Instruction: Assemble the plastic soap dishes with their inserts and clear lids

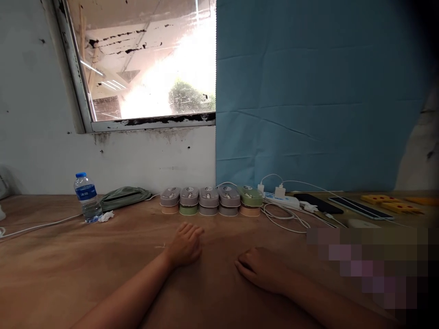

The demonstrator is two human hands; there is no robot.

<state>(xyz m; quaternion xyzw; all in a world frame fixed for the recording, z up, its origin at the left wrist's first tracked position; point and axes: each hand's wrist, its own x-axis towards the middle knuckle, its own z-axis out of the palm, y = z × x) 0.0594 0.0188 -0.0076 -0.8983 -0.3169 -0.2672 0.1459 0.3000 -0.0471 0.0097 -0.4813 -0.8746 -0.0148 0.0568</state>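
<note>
A row of several small lidded boxes (pixel 209 196) stands against the wall, stacked two high. Their upper ones are mostly grey, with a green box (pixel 251 196) at the right end; orange, green and grey show below. My left hand (pixel 185 244) rests on the wooden table in front of this row, its fingers loosely curled, with nothing visible in them. To the right and nearer to me lies my right hand (pixel 262 267), also curled, thumb close to the fingers, holding nothing that I can see. Neither hand touches the boxes.
At left stand a water bottle (pixel 88 198), a crumpled tissue (pixel 106 216) and a grey-green pouch (pixel 126 197). Right of the boxes are a power strip (pixel 283 199), white cables (pixel 284 224), a black phone (pixel 318 203), another phone (pixel 360 208) and yellow pieces (pixel 399 208). A pixelated patch covers the lower right.
</note>
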